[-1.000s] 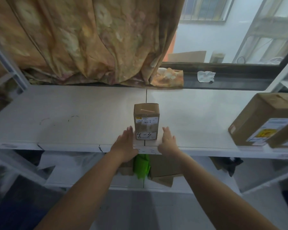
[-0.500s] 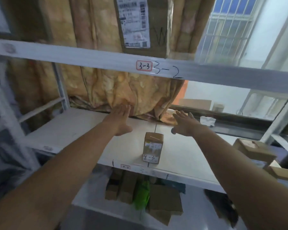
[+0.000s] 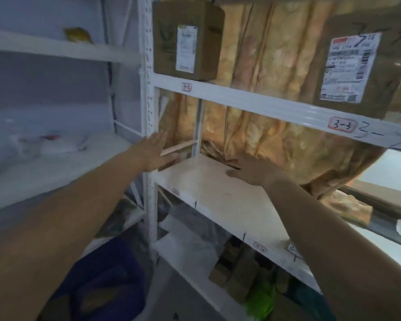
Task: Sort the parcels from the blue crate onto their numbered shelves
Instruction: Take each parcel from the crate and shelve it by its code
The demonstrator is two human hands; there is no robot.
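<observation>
My left hand (image 3: 153,151) is stretched out flat in front of the white rack post, fingers straight, holding nothing. Over the bare white shelf board (image 3: 220,193) hovers my right hand (image 3: 252,170), also flat and empty. The blue crate (image 3: 102,283) sits on the floor at the lower left, below my left forearm. Two cardboard parcels stand on the shelf above: one at the left (image 3: 188,38) and a larger one at the right (image 3: 357,63) over the "3-3" label (image 3: 342,124). The small parcel set down a moment ago is out of view.
A white upright post (image 3: 149,126) divides two racks. The left rack (image 3: 56,163) holds white plastic-wrapped items. A patterned tan curtain (image 3: 276,135) hangs behind the shelves. Small cardboard boxes (image 3: 236,269) and a green bag (image 3: 259,302) lie on the lowest shelf.
Both hands let go of the small parcel and lifted away. My view swung up and to the left, so that parcel left the frame and the blue crate came into view.
</observation>
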